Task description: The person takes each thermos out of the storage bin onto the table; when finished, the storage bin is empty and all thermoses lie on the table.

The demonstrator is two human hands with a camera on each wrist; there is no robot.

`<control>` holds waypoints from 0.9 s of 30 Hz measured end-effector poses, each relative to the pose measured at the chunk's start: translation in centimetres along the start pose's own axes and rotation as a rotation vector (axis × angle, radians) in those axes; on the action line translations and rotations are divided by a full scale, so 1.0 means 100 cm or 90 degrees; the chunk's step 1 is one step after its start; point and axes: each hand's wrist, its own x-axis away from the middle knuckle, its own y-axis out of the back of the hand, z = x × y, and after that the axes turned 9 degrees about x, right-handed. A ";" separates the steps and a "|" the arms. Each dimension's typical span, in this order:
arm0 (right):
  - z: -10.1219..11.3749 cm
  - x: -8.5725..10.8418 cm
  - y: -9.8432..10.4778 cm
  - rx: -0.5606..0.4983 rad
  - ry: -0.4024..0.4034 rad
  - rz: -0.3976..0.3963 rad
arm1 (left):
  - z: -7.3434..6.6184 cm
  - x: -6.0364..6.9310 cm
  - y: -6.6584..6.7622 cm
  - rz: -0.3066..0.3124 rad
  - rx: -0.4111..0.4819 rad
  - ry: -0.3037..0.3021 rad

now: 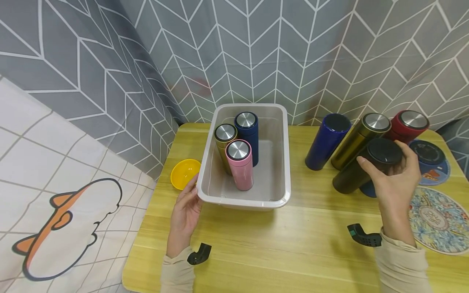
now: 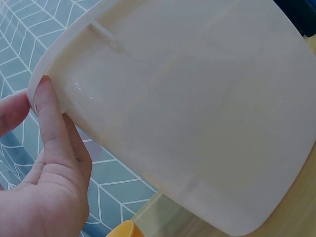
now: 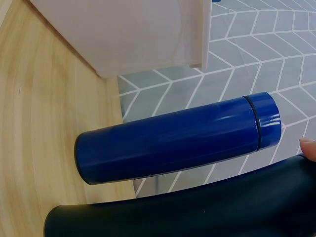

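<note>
Left hand [image 1: 187, 209] pinches the rim of the pale bin [image 1: 242, 202]; right hand [image 1: 397, 179], well apart, curls round the top of the black bottle [image 1: 353, 173], near the glossy blue bottle [image 1: 325, 144]. Step in hand, judged: gripping the black bottle. Next move calls for a steady lift, clearing neighbours. Cannot tell whether the base touches the table [image 1: 256, 252].

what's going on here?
A person's right grip is on a black bottle over the table, and the left grip holds the bin by its rim. A pink bottle, gold bottle and navy bottle stand in the bin. More bottles are on the table to the right, including a blue one and a red one.
</note>
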 end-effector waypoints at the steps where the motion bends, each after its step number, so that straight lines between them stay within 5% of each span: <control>1: 0.000 0.000 0.000 0.007 0.004 -0.003 | 0.000 0.000 0.000 0.000 0.000 0.000; 12: 0.002 0.002 -0.003 0.009 0.044 -0.020 | 0.000 0.000 0.001 0.000 -0.012 -0.003; 19: 0.004 0.005 -0.001 0.182 0.099 -0.050 | 0.000 0.000 0.000 -0.010 -0.024 -0.005; 27: 0.012 0.005 -0.001 0.164 0.179 -0.056 | -0.001 0.000 0.000 -0.005 -0.023 -0.006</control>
